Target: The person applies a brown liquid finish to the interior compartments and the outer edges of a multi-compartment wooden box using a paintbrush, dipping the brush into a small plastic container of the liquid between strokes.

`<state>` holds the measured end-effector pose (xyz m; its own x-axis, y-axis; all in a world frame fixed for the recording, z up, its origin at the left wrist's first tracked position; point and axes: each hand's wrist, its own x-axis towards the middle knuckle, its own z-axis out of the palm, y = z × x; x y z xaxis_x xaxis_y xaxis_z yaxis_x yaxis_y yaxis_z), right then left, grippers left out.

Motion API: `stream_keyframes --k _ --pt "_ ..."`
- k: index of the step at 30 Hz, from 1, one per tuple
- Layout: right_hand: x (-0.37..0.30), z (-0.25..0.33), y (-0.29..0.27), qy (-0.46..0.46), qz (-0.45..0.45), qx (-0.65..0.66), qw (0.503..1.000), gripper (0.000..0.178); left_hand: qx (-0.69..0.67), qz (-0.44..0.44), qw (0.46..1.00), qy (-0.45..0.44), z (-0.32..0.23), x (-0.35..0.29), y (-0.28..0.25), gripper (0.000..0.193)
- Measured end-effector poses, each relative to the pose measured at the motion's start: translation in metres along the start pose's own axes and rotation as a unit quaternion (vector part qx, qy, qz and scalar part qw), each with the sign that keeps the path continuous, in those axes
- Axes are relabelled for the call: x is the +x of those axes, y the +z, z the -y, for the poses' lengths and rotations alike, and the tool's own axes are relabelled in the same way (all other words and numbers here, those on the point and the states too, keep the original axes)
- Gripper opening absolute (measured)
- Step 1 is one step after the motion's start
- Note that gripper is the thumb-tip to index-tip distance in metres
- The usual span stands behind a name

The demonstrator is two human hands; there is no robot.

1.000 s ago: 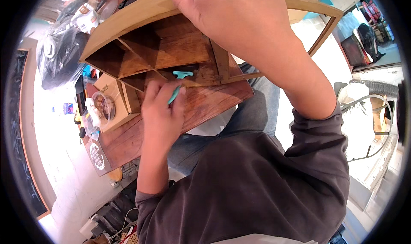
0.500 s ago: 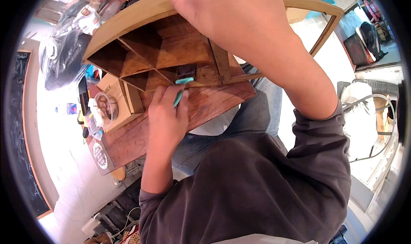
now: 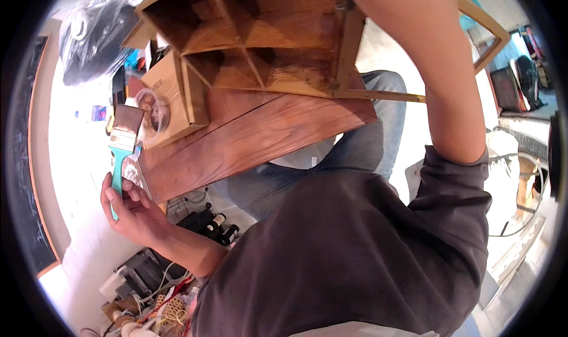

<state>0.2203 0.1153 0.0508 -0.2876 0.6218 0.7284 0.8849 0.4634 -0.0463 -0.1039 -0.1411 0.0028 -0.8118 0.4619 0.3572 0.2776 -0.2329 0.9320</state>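
Observation:
My left hand [image 3: 139,219] is closed around the teal handle of a flat paintbrush [image 3: 121,159]. The brush stands bristles up, off to the left of the table [image 3: 260,127] and apart from the furniture. On the reddish wooden tabletop rests a wooden cabinet [image 3: 350,47] with several open compartments. Its framed door [image 3: 384,94] is swung open to the right. My right arm reaches over that door to the top edge; only the back part of my right hand [image 3: 393,0] shows, and its fingers are out of the picture.
A cardboard box [image 3: 194,100] sits on the table left of the cabinet, with a clear round tub [image 3: 158,118] beside it. Behind them is a dark plastic-wrapped bundle [image 3: 92,44]. Dark bottles [image 3: 228,233] and cables lie below the table's left end.
My left hand has drawn the paintbrush out of the lower compartment and carried it left, beyond the box. My right arm has shifted right and up. In the picture, the cabinet sits higher and farther right.

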Motion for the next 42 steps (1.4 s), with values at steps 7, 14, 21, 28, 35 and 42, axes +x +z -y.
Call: stream_keyframes --k 7,14,21,28,35,42 --pt "-0.007 0.017 -0.009 0.037 -0.016 0.015 0.999 0.058 0.030 -0.063 0.997 0.041 0.023 0.024 -0.026 0.028" --pt "-0.008 0.007 -0.012 0.064 0.107 0.028 0.992 0.061 0.078 0.017 0.997 -0.009 0.051 0.048 -0.019 0.020" --pt "-0.007 0.010 -0.015 0.063 0.105 0.030 0.992 0.054 0.214 0.150 0.965 -0.023 0.040 0.071 -0.016 0.024" --pt "-0.006 0.013 -0.014 0.077 0.095 0.029 0.992 0.062 0.272 0.114 0.952 0.083 0.044 0.091 -0.020 0.023" --pt "-0.008 0.010 -0.012 0.060 0.079 0.028 0.995 0.061 0.288 0.104 0.952 -0.023 0.042 0.099 -0.016 0.023" --pt "-0.008 0.009 -0.012 0.077 0.075 0.032 0.994 0.062 0.180 0.124 0.975 -0.043 0.047 0.097 -0.020 0.021"
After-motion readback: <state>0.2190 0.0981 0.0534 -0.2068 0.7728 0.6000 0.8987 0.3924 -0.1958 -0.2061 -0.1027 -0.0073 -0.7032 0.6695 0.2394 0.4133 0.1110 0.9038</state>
